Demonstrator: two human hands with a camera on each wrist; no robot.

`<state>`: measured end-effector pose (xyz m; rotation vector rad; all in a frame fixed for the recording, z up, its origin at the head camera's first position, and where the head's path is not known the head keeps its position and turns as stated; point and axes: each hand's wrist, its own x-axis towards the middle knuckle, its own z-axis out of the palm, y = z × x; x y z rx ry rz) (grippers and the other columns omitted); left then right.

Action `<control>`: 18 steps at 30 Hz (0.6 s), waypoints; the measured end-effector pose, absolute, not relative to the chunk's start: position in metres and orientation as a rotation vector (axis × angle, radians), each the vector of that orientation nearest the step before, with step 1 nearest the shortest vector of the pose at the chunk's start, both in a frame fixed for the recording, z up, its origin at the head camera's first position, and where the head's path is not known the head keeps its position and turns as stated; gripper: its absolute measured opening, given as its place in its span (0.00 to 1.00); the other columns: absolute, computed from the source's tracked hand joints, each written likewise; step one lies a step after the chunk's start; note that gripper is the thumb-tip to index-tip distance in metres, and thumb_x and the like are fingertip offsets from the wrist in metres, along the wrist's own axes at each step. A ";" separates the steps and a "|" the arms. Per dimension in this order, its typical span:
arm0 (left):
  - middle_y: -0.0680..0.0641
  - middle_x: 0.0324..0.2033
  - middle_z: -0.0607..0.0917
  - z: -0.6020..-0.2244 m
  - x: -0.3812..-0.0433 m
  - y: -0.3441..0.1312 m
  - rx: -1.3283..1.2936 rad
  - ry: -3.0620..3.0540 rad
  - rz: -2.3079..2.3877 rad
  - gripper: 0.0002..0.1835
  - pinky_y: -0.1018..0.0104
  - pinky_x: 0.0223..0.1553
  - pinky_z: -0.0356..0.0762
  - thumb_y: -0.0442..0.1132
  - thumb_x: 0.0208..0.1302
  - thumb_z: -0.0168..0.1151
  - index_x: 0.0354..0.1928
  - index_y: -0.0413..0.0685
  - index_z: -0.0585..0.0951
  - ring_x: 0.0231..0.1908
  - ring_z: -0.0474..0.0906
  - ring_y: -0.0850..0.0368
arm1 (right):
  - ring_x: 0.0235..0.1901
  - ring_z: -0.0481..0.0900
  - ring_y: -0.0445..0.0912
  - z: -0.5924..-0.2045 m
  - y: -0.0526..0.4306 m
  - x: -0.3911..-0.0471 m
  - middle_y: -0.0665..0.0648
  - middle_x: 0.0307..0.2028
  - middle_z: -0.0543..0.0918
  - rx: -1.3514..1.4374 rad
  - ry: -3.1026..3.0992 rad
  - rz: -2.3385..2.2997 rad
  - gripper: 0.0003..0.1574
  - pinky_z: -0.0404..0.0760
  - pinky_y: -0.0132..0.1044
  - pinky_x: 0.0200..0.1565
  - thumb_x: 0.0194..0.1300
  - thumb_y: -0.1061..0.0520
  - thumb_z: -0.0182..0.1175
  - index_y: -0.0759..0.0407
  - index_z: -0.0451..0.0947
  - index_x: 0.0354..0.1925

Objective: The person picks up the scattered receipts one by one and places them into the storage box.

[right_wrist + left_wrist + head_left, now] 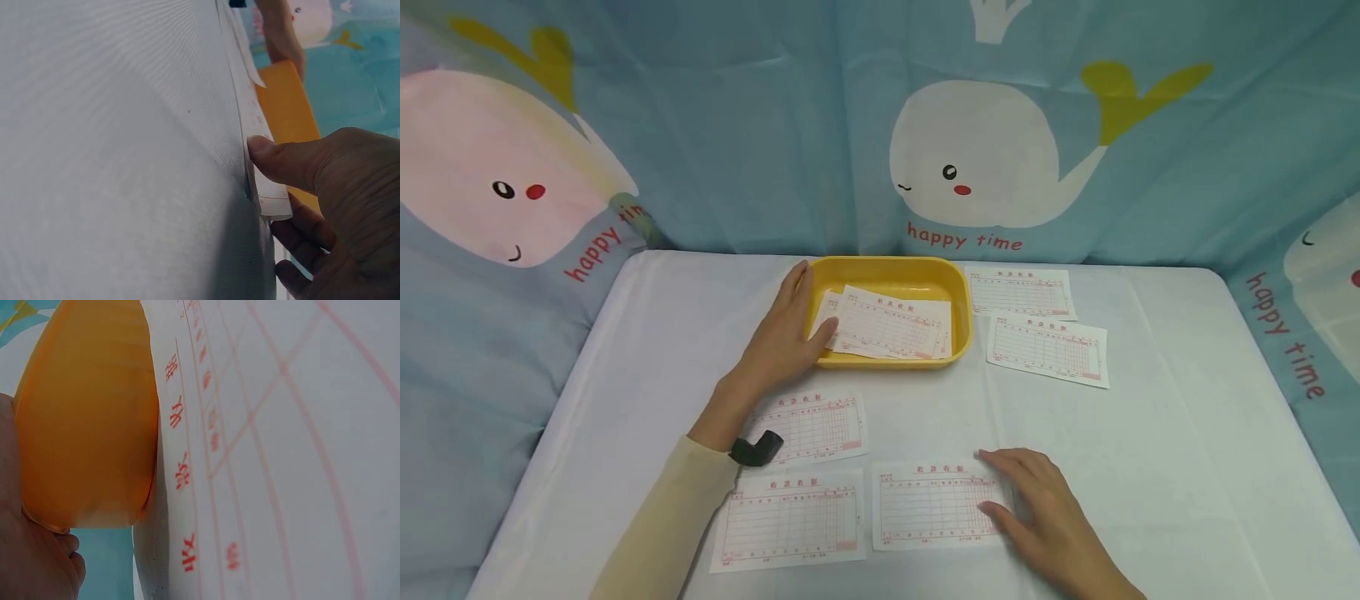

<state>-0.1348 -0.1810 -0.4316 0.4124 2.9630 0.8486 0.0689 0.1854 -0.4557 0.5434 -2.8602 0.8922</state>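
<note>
The printed slip [932,504] lying flat under the spread thumb and fingertips of my right hand [1048,517] should be nearly weightless, limp and easily creased or torn. Its thin edge probably sits close to the cloth, so a light pinch at the right-hand end, between thumb and forefinger, suits it best. Those fingers are apart and loosely bent; I cannot tell whether they press on the paper. My left hand [778,333] grips the left end of the yellow tray [887,363], thumb over the rim, fingers along the outside; it looks like light, stiff, smooth plastic, well held by that rim. I count one tray and five loose slips on the white surface [1180,467]: the one at my right hand, another just left of it [786,525], a third [820,425] partly hidden by my left wrist, and two [1021,292] [1048,348] beyond my right hand, beside the tray. Inside the tray, right of my left thumb, overlapping slips [891,325] number at least two; the exact count is hidden.
</note>
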 end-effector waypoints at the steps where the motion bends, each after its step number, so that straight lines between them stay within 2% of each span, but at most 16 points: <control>1: 0.52 0.82 0.39 -0.432 -0.135 -0.181 0.413 2.965 0.848 0.48 0.46 0.77 0.58 0.59 0.73 0.50 0.81 0.50 0.39 0.80 0.49 0.48 | 0.59 0.70 0.39 -0.456 0.185 0.068 0.42 0.57 0.79 0.554 -2.839 0.898 0.43 0.51 0.19 0.66 0.50 0.55 0.78 0.44 0.76 0.65; 9: 0.51 0.82 0.39 -0.432 -0.135 -0.182 0.430 2.984 0.826 0.47 0.46 0.77 0.58 0.59 0.73 0.50 0.81 0.48 0.39 0.80 0.49 0.48 | 0.48 0.76 0.37 -0.454 0.182 0.067 0.39 0.48 0.83 0.575 -2.752 0.917 0.38 0.59 0.29 0.60 0.46 0.58 0.79 0.45 0.81 0.58; 15: 0.51 0.82 0.39 -0.435 -0.136 -0.182 0.437 2.986 0.825 0.48 0.46 0.77 0.59 0.60 0.72 0.50 0.81 0.50 0.38 0.80 0.50 0.48 | 0.41 0.78 0.34 -0.456 0.180 0.071 0.33 0.41 0.84 0.567 -2.747 0.939 0.27 0.67 0.24 0.51 0.49 0.61 0.78 0.40 0.83 0.46; 18: 0.51 0.82 0.39 -0.436 -0.137 -0.182 0.445 2.989 0.826 0.48 0.45 0.76 0.59 0.60 0.73 0.49 0.81 0.50 0.38 0.80 0.50 0.47 | 0.37 0.78 0.33 -0.455 0.179 0.072 0.32 0.39 0.84 0.586 -2.723 0.982 0.26 0.70 0.20 0.45 0.49 0.63 0.77 0.38 0.83 0.42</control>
